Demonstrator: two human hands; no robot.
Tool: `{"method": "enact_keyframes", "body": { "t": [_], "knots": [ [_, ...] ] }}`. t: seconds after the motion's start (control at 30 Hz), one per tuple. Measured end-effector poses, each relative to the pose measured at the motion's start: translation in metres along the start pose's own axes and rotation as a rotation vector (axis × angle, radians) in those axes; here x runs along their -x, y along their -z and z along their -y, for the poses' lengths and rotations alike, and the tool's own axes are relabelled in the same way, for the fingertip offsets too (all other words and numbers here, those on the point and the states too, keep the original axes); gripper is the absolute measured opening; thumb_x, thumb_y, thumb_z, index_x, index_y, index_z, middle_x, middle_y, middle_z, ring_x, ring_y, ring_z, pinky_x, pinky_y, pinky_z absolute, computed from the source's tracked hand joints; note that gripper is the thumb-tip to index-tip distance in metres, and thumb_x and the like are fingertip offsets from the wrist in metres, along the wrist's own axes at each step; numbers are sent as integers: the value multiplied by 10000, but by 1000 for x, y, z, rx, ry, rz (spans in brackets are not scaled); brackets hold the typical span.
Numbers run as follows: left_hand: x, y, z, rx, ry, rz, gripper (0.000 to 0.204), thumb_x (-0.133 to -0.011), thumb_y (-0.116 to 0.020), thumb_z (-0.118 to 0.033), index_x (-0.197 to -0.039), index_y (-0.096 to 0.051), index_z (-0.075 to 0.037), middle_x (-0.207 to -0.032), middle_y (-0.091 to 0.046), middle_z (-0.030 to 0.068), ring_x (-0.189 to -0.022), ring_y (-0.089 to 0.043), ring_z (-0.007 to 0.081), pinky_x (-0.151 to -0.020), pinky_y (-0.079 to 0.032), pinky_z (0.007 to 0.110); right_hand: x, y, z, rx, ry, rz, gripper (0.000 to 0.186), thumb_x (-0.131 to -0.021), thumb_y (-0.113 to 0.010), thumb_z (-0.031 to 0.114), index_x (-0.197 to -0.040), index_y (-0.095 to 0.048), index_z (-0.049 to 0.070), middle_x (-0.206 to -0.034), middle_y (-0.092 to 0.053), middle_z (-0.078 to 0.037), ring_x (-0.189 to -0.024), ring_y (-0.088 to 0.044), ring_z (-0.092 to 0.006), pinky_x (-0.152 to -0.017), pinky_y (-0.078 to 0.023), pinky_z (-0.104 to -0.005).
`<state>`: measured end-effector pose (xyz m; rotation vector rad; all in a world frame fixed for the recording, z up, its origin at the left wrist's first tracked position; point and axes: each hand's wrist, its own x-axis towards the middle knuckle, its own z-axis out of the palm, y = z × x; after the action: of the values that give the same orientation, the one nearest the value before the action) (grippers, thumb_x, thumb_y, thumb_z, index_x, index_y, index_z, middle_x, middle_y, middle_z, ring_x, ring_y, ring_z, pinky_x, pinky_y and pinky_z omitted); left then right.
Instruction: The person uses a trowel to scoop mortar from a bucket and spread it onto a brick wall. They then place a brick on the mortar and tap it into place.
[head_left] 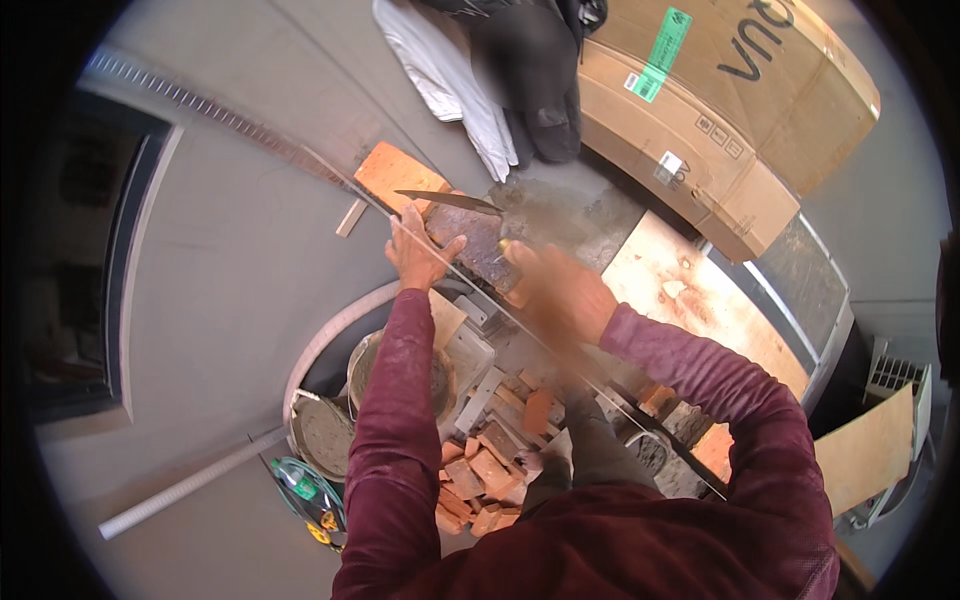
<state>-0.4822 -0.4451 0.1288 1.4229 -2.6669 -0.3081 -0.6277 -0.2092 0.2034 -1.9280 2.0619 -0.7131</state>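
Observation:
My left hand (422,250) grips the near side of a dark, mortar-stained brick (468,232), fingers and thumb spread along it beside a taut string (510,318). My right hand (565,290), blurred by motion, is closed on the yellowish handle of a trowel, whose long blade (445,198) lies over the top of the brick. An orange brick (395,170) lies at the far left end of the row, beyond my left hand. Wet grey mortar (590,220) spreads to the right of the blade.
Cardboard boxes (730,120) and draped garments (450,80) are at the back. A plywood sheet (680,280) lies at the right. Below stand mortar buckets (322,438), with a brick pile (488,472) by my legs. A long pipe (170,495) lies at lower left.

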Motion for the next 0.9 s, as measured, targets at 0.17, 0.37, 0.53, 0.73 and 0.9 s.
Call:
{"method": "enact_keyframes", "body": {
  "t": [0.17, 0.37, 0.53, 0.73, 0.9],
  "knots": [
    [-8, 17, -15, -207, 26, 97, 1035, -637, -736, -634, -1406, -368, -46, -1479, -347, 125, -1402, -246, 310, -1073, -173, 611, -11, -19, -7, -1, -18, 105, 690, -805, -540, 30, -1425, -243, -29, -1007, -444, -196, -731, -616, -330, -587, -525, -416],
    [-17, 16, -13, -316, -35, 113, 1029, -617, -735, -651, -1402, -396, -80, -1455, -377, 132, -1389, -271, 301, -1086, -114, 627, -15, -4, -10, -90, -89, 129, 655, -800, -538, 36, -1397, -281, -53, -996, -452, -210, -693, -612, -344, -590, -519, -421],
    [-22, 24, -30, -343, -62, 186, 1121, -598, -743, -655, -1447, -311, -63, -1398, -427, 168, -1365, -304, 315, -1081, -77, 644, -29, -7, -61, -407, -271, -102, 615, -757, -568, 74, -1323, -357, -37, -1037, -517, -239, -791, -612, -407, -711, -497, -475],
    [-46, 25, -18, -229, -191, 350, 1156, -643, -795, -517, -1433, -203, 84, -1491, -233, 252, -1413, -195, 330, -1129, -241, 453, -141, -61, -147, -579, -599, 166, 442, -783, -557, 212, -1201, -556, 70, -1111, -620, -222, -1044, -595, -373, -868, -464, -451],
    [-46, 23, -18, -254, -158, 412, 1149, -651, -792, -518, -1430, -208, 93, -1506, -198, 264, -1427, -165, 329, -1144, -198, 464, -198, -123, -168, -583, -546, 171, 369, -854, -578, 308, -1149, -593, 87, -1114, -634, -182, -1072, -591, -328, -899, -448, -429]
  ]
}}
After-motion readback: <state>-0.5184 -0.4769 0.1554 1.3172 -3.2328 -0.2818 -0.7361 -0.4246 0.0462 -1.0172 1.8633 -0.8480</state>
